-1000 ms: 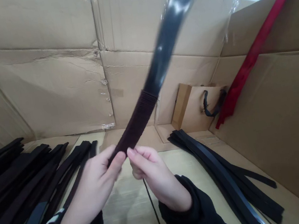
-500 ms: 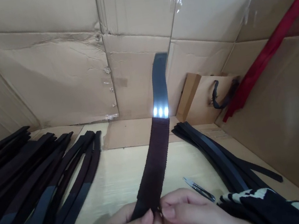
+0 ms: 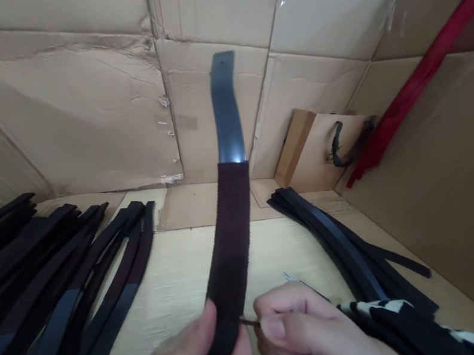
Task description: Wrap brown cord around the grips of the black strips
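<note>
A long dark strap [image 3: 233, 220] rises from my hands, with a ribbed dark brown middle and a smooth, shiny grey end that has a small hole near its tip. My left hand [image 3: 188, 349] is closed on its lower part, thumb on top and fingers beneath. At the strap's right edge, my right hand [image 3: 303, 330] pinches a thin dark strand [image 3: 249, 322] that stretches from the edge to the thumb and forefinger. Thread snips [image 3: 297, 279] lie on the table behind my right hand, which hides most of them.
Many similar dark straps [image 3: 54, 281] are piled on the left. More straps [image 3: 337, 233] lie on the right. A brown paper bag [image 3: 310, 153] with a dark handle leans against the cardboard wall [image 3: 108, 114]. A red strip [image 3: 421, 80] runs down the right side.
The strap's upper end has shifted left and up. My right hand has drawn slightly away from the strap's edge, and the thin strand now shows between them. The left thumb has moved left.
</note>
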Available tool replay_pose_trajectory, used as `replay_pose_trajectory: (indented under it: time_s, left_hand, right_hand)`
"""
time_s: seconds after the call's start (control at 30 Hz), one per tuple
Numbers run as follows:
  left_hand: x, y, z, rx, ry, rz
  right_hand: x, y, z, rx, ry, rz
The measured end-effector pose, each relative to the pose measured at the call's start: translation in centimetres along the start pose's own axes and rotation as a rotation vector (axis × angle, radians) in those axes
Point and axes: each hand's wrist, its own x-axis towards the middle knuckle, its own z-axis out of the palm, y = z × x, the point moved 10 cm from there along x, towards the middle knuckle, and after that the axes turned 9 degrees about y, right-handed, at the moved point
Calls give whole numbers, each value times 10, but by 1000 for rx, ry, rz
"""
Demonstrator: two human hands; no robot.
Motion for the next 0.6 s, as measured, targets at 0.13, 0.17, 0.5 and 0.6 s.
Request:
replay_pose_trajectory:
  time_s: [0.13, 0.17, 0.5, 0.6]
  left_hand:
    - [9, 35, 12, -25, 93, 91]
    - [11, 49, 5, 37, 193, 175]
    - [12, 108, -17, 284, 477, 540]
    - [16, 104, -16, 240, 486, 511]
  right_hand:
    - [3, -41, 37, 6, -245, -332]
    - [1, -51, 44, -10, -299, -411]
    - [-4, -106, 32, -359, 20, -951]
    - [3, -108, 29, -302, 62, -940]
